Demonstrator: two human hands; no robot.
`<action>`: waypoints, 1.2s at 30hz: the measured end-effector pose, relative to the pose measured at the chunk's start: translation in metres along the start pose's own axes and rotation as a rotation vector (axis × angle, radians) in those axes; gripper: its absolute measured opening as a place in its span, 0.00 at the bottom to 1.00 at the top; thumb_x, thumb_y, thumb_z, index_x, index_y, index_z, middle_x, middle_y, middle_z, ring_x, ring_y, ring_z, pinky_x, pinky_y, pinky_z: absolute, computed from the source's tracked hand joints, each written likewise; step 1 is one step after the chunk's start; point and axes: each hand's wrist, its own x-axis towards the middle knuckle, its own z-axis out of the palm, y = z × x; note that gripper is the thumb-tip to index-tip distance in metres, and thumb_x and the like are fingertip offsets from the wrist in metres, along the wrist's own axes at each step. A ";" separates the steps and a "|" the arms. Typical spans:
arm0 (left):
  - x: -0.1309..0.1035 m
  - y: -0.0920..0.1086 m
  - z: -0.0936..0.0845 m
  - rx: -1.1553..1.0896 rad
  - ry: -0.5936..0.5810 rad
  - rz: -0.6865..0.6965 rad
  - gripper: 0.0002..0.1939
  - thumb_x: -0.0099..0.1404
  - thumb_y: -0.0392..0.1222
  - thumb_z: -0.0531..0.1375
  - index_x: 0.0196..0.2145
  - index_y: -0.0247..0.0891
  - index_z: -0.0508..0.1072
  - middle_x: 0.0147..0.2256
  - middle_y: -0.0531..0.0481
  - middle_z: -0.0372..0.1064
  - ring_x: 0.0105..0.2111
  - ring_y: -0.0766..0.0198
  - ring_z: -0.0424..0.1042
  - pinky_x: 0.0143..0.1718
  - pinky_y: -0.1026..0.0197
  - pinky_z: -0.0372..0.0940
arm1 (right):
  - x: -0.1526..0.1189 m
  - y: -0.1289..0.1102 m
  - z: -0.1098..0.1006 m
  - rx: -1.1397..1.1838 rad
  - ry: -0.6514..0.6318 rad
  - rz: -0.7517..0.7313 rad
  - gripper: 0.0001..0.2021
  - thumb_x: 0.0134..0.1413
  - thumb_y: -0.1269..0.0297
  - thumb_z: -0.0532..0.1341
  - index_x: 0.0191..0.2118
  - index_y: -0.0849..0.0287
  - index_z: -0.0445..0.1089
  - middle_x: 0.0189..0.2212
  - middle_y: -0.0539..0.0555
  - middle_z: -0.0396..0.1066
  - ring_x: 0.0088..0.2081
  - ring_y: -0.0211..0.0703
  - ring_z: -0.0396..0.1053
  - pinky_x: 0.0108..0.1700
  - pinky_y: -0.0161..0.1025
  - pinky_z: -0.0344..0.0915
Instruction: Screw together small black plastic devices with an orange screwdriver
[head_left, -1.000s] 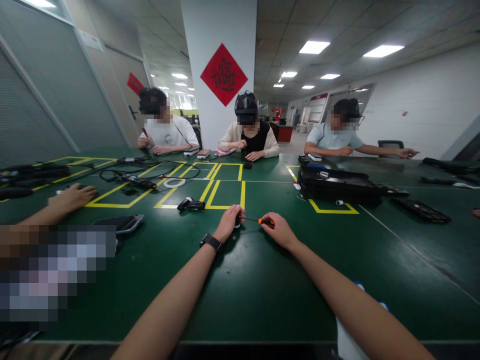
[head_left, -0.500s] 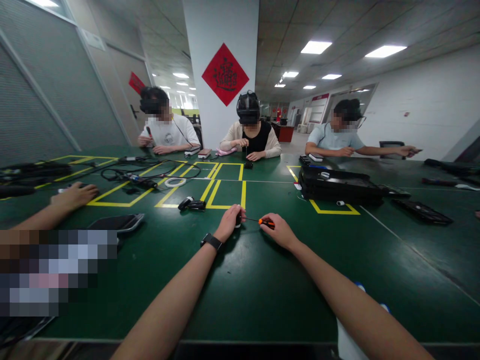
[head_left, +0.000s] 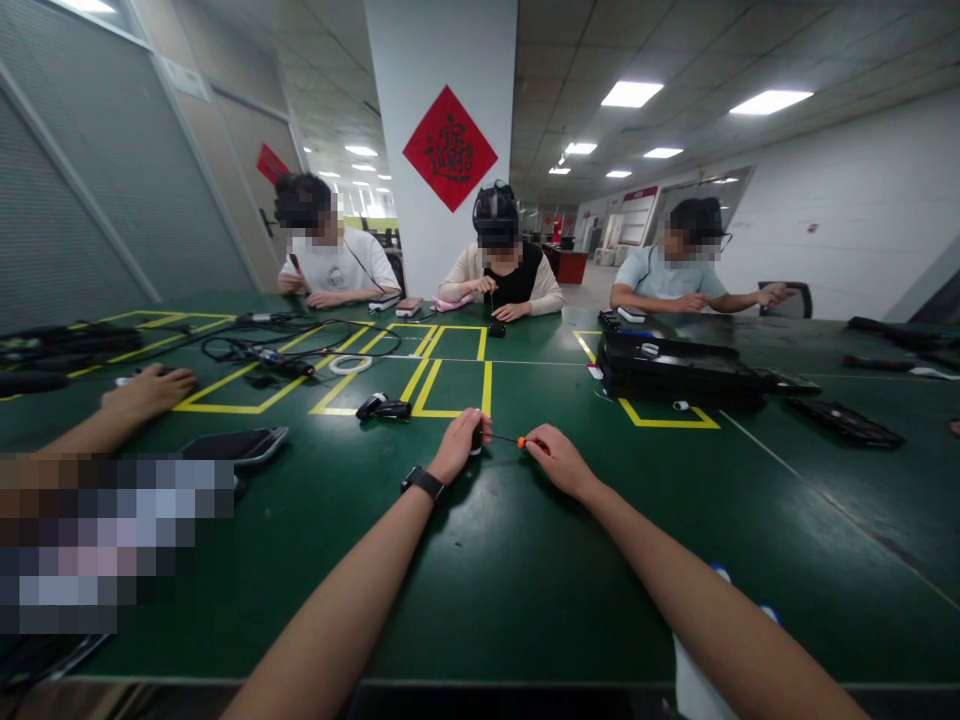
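My left hand (head_left: 454,446), with a dark watch on its wrist, is closed around a small black device with a white edge (head_left: 476,440), just above the green table. Most of that device is hidden by the fingers. In my right hand (head_left: 556,460) is a screwdriver (head_left: 523,442) with an orange and black handle, held nearly level. Its thin shaft points left and meets the side of the device; the tip itself is too small to make out.
Two small black-and-white devices (head_left: 384,407) lie beyond my left hand. A stack of black trays (head_left: 679,370) stands at the right, a roll of white tape (head_left: 350,365) and cables (head_left: 277,355) at the left. Several people sit around; one hand (head_left: 150,395) rests at far left.
The fingers of my right hand have shifted on the screwdriver, so less of its handle shows. My left hand holds still. Across the table at right, a person's outstretched hand has drawn back.
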 end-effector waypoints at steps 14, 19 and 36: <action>-0.002 0.005 0.002 -0.015 0.003 -0.015 0.21 0.59 0.56 0.49 0.30 0.34 0.68 0.27 0.50 0.67 0.24 0.68 0.67 0.29 0.64 0.63 | 0.000 -0.002 -0.002 0.045 0.003 -0.026 0.08 0.55 0.67 0.52 0.31 0.60 0.68 0.35 0.54 0.64 0.39 0.39 0.62 0.45 0.39 0.59; -0.001 0.003 0.002 -0.020 0.009 -0.010 0.21 0.59 0.56 0.49 0.30 0.34 0.67 0.27 0.50 0.66 0.24 0.69 0.67 0.28 0.65 0.63 | -0.001 0.000 0.001 0.023 0.040 -0.005 0.10 0.48 0.65 0.59 0.38 0.60 0.65 0.36 0.53 0.63 0.36 0.39 0.62 0.40 0.37 0.61; -0.001 0.004 0.001 -0.006 0.042 -0.010 0.21 0.59 0.56 0.49 0.29 0.35 0.68 0.26 0.50 0.67 0.23 0.68 0.67 0.28 0.64 0.62 | -0.002 -0.003 -0.002 -0.001 0.016 -0.001 0.08 0.54 0.62 0.55 0.35 0.60 0.67 0.33 0.54 0.64 0.36 0.40 0.62 0.40 0.38 0.59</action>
